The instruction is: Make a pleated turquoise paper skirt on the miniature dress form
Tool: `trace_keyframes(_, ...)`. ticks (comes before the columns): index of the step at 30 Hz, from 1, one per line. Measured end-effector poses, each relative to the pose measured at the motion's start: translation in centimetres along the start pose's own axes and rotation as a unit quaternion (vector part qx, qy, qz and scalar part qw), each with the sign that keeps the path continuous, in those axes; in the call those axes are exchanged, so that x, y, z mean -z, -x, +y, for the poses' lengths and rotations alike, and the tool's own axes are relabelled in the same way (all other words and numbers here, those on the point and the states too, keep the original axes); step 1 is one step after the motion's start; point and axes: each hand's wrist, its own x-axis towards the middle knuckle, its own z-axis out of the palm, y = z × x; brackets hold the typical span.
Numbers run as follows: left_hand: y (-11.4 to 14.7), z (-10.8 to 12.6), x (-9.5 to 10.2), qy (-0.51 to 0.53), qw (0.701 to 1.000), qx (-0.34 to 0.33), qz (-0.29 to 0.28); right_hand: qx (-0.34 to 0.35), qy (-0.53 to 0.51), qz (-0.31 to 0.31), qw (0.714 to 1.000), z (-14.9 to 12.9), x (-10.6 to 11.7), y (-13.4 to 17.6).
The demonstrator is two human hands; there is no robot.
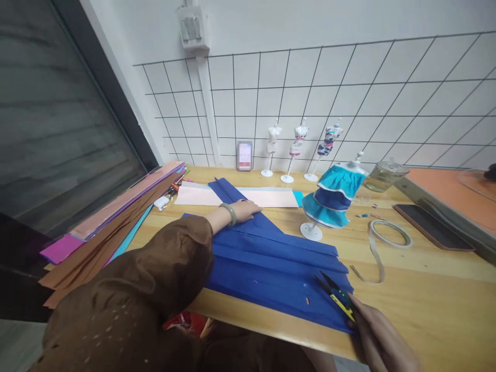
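Note:
Blue sheet material (267, 263), either crepe paper or cloth, lies in folded layers along the table's front edge. My left hand (245, 211) rests on its upper part with the fingers stretched out flat. A folded blue strip (228, 190) runs diagonally beneath that hand. In my right hand (377, 330) is a pair of yellow and black thread snips (335, 297), the blades apart and pointing up-left over the right end of the blue material. Behind the material stands a small dress form (313, 231) in a ruffled teal and blue paper dress (334, 196).
Several coloured sheets (112, 227) are stacked at left. Pale pink strips (271, 197) lie behind my left hand. Three mini mannequins (299, 139) and a phone (244, 156) stand along the wall. At right are a tape roll (390, 233), a glass teapot (385, 174) and a dark tablet-like slab (432, 226).

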Motion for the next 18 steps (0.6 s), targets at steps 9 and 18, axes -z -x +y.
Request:
trace_keyframes(9,-2.1,1.0,1.7,-0.067,0.996,-0.001,-0.061,-0.003,0.02,0.007,1.0,-0.2,-0.5,-0.2)
trace_keyframes(18,-2.2,2.4,2.5,-0.09,0.991,0.029,-0.094,-0.021,0.0,0.022,1.0,-0.2,-0.6,-0.4)
